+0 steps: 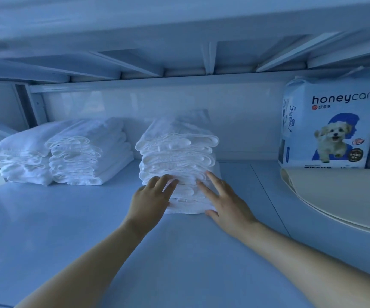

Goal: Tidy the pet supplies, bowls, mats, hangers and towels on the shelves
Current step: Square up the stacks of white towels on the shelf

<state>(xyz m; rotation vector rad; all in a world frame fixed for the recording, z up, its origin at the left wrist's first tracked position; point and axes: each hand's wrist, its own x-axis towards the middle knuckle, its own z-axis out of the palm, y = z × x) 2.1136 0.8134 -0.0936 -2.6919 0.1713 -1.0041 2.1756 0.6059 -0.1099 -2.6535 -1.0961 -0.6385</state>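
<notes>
The left hand (152,196) and right hand (226,201), fingers straight, are pressed flat against the front of a towel stack (177,156) — set on the shelf (68,218), a second stack (90,156) and third stack (22,156) leftward, a honeycare pack (328,127) at right

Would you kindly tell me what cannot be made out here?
Head view:
Middle towel stack, lower front: behind left hand and right hand.
Honeycare pack, small print: too small; bottom line behind cream mat.
Cream mat: cut off by right edge.
</notes>
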